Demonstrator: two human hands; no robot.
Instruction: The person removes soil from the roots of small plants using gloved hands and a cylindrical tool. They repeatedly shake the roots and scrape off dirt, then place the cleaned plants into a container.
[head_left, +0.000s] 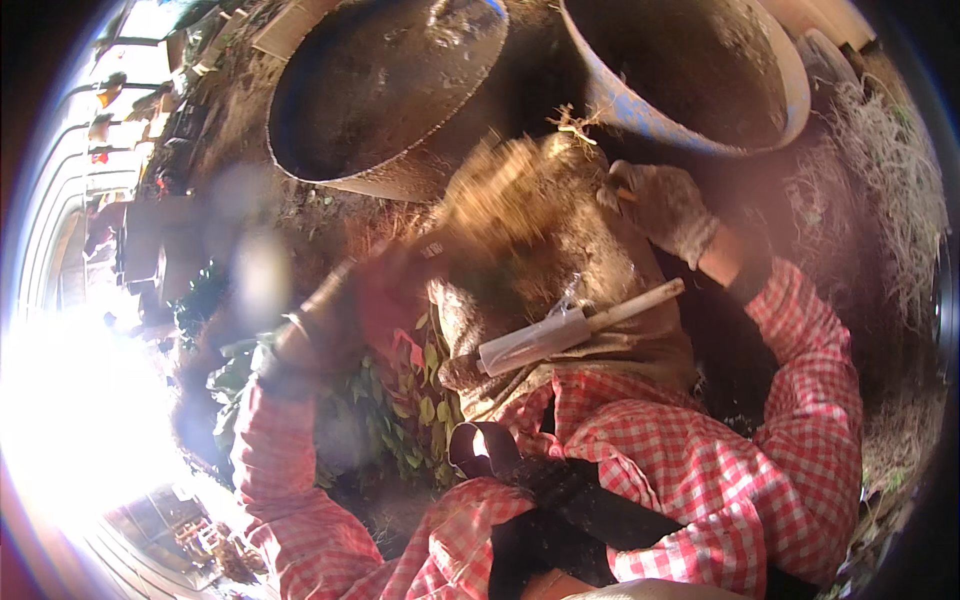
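Observation:
My left hand (401, 289), in a dark red glove, is blurred beside my left thigh. It appears to grip a bundle of fibrous plant roots (499, 191), also blurred, which spreads over my lap. Green leaves (420, 397) hang or lie below this hand; their link to the roots is hidden. My right hand (664, 206), in a soiled grey-brown glove, has curled fingers beside my right knee. Whether it holds anything is unclear. A pale root piece (576, 126) shows near that knee. Across my lap lies a roll of clear plastic film (536, 341) on a wooden stick (637, 304).
Two large cut drums stand ahead, one at the left (360, 97) and one at the right (630, 105), with muddy insides. Pale bare roots (885, 187) are heaped at the far right. Cardboard boxes (157, 236) stand at the left near strong glare.

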